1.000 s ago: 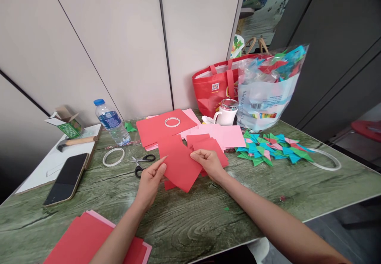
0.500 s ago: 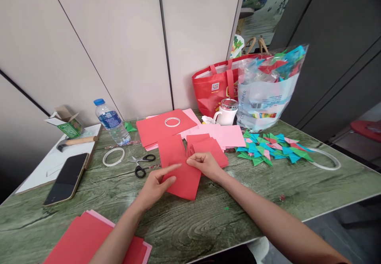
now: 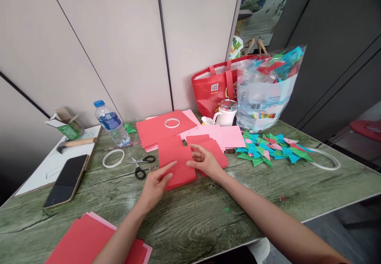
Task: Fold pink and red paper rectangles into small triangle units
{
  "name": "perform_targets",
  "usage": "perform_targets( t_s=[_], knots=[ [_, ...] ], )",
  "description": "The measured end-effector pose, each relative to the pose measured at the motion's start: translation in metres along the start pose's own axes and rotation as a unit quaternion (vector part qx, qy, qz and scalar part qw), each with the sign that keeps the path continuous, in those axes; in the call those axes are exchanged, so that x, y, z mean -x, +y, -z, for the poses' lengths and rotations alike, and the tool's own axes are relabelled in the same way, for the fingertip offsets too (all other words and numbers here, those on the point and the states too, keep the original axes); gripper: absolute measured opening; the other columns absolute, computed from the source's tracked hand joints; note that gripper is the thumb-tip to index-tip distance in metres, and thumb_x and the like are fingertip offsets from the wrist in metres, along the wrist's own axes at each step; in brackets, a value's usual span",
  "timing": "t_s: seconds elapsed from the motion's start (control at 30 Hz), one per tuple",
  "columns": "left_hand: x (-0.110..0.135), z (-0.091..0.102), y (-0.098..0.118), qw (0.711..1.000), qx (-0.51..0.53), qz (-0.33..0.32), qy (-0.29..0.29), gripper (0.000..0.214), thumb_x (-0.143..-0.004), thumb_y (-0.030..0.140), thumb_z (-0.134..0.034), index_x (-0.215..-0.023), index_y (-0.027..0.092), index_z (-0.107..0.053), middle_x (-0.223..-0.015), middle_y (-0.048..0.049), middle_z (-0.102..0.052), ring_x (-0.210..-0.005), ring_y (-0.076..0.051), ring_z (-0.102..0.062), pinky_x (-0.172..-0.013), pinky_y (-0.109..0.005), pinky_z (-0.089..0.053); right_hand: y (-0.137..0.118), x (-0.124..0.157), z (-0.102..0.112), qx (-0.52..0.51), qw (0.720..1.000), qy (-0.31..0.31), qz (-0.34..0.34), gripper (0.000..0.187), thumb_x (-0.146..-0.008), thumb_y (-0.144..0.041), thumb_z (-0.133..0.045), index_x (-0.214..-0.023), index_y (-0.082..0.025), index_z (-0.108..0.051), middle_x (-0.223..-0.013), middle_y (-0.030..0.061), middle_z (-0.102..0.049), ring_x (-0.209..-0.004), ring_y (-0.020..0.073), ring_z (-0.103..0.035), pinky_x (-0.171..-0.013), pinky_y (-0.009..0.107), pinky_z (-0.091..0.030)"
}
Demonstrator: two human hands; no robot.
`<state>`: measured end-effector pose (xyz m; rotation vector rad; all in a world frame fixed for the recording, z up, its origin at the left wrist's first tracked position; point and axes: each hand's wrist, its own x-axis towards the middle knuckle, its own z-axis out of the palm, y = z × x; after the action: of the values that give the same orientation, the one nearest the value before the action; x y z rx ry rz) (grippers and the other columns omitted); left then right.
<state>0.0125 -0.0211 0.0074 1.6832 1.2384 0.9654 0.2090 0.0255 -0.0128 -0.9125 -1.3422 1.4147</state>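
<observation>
A red paper square [image 3: 177, 164] lies folded on the green wood-grain table [image 3: 193, 220]. My left hand [image 3: 155, 185] rests on its near left edge, index finger stretched out along the paper. My right hand [image 3: 205, 161] lies on its right edge with fingers spread flat. More red squares [image 3: 212, 147] lie just behind my right hand. Black-handled scissors [image 3: 142, 164] sit to the left of the paper.
Red and pink sheets [image 3: 166, 127] with a tape ring [image 3: 172, 122] lie behind. A water bottle [image 3: 110, 122], a tape ring [image 3: 113, 157], phone [image 3: 67, 180], hammer [image 3: 76, 142], white mug [image 3: 226, 113], red bag [image 3: 214, 85], plastic bag [image 3: 264, 93], folded triangles [image 3: 270, 148] and a near red stack [image 3: 86, 240] surround the hands.
The red square was held up in both hands; it now lies on the table, folded smaller, with both hands pressing it flat.
</observation>
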Motion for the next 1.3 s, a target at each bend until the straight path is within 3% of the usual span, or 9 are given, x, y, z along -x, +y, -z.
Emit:
perform_targets(
  t_s=[0.1,0.17,0.43,0.7,0.87,1.07,1.3],
  knots=[
    [0.0,-0.001,0.0,0.996,-0.027,-0.017,0.085,0.038,-0.078,0.029,-0.052,-0.114,0.019,-0.057,-0.119,-0.0043,-0.057,-0.11,-0.021,-0.052,-0.098,-0.035,-0.035,0.003,0.003,-0.005,-0.019,0.998,-0.049,-0.027,0.077,-0.051,-0.025,-0.078,-0.118,-0.021,-0.041,-0.089,0.0024,-0.064,-0.078,0.0173,-0.062,-0.07,0.031,-0.051],
    [0.001,-0.003,0.0,0.994,-0.036,-0.025,0.099,0.037,-0.078,0.029,-0.051,-0.114,0.019,-0.057,-0.119,-0.0037,-0.057,-0.109,-0.02,-0.053,-0.097,-0.035,-0.036,0.006,0.006,-0.01,-0.048,0.994,-0.084,-0.049,0.076,-0.051,-0.025,-0.078,-0.118,-0.021,-0.041,-0.094,0.0044,-0.063,-0.081,0.0195,-0.062,-0.067,0.032,-0.052],
    [0.005,-0.011,-0.001,0.994,-0.044,-0.034,0.093,0.038,-0.079,0.029,-0.052,-0.115,0.019,-0.056,-0.119,-0.0041,-0.057,-0.11,-0.021,-0.053,-0.097,-0.035,-0.037,0.006,0.011,-0.017,-0.062,0.992,-0.092,-0.066,0.049,-0.059,-0.024,-0.073,-0.101,-0.016,-0.05,-0.073,-0.0005,-0.065,-0.061,0.0149,-0.063,-0.056,0.028,-0.054],
    [0.003,-0.007,-0.001,0.998,0.009,-0.024,0.058,0.05,-0.072,0.028,-0.062,-0.12,0.022,-0.051,-0.123,-0.0033,-0.055,-0.111,-0.021,-0.051,-0.097,-0.035,-0.038,0.0,0.012,-0.014,-0.011,0.992,-0.113,-0.059,0.036,-0.063,-0.027,-0.07,-0.092,-0.013,-0.056,-0.061,-0.0011,-0.064,-0.051,0.0121,-0.061,-0.051,0.025,-0.052],
    [0.003,-0.008,-0.004,0.995,0.08,-0.018,0.051,0.05,-0.072,0.027,-0.062,-0.121,0.022,-0.051,-0.123,-0.0046,-0.055,-0.11,-0.022,-0.052,-0.096,-0.036,-0.039,-0.001,0.011,-0.013,-0.03,0.989,-0.131,-0.066,0.038,-0.061,-0.029,-0.072,-0.091,-0.012,-0.055,-0.062,-0.0002,-0.065,-0.052,0.0134,-0.062,-0.052,0.026,-0.053],
    [0.002,-0.007,-0.006,0.994,0.085,-0.017,0.065,0.052,-0.072,0.027,-0.062,-0.122,0.02,-0.049,-0.125,-0.0066,-0.053,-0.111,-0.022,-0.051,-0.096,-0.036,-0.038,-0.003,0.009,-0.009,-0.083,0.982,-0.148,-0.079,0.055,-0.057,-0.029,-0.074,-0.104,-0.014,-0.048,-0.08,0.0046,-0.068,-0.066,0.0179,-0.066,-0.063,0.031,-0.054],
    [0.001,-0.005,-0.002,0.995,0.057,-0.011,0.085,0.053,-0.071,0.03,-0.062,-0.122,0.018,-0.05,-0.126,-0.0073,-0.052,-0.112,-0.021,-0.05,-0.096,-0.034,-0.038,-0.01,0.006,-0.007,-0.109,0.981,-0.127,-0.099,0.054,-0.059,-0.027,-0.072,-0.101,-0.016,-0.039,-0.06,-0.0032,-0.063,-0.063,0.0208,-0.068,-0.064,0.034,-0.054]
  ],
)
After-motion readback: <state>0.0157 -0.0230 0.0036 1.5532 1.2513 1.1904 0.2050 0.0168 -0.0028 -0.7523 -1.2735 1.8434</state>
